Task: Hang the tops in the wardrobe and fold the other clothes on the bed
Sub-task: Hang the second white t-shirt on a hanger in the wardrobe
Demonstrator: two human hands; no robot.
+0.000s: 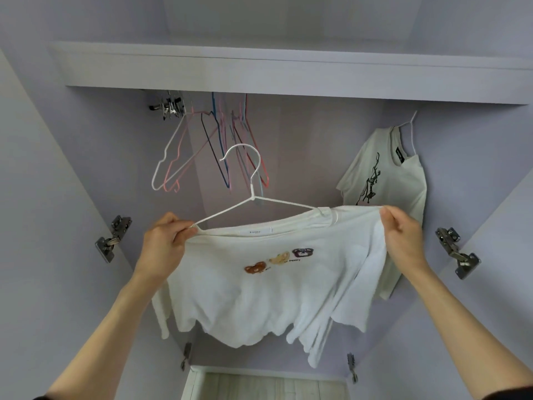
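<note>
Both bare arms reach up and forward; the left hand [165, 241] and the right hand [403, 235] pinch with curled fingers.

The shelf [288, 70] across the top of the frame hides the rail and the hooks of the spare hangers [207, 145]. The label [255, 231] inside the white top [259, 284] is too small to read. The hanger [253, 197] seems to run under the cloth at right, its end hidden. Both forearms are cut off by the bottom edge.
</note>
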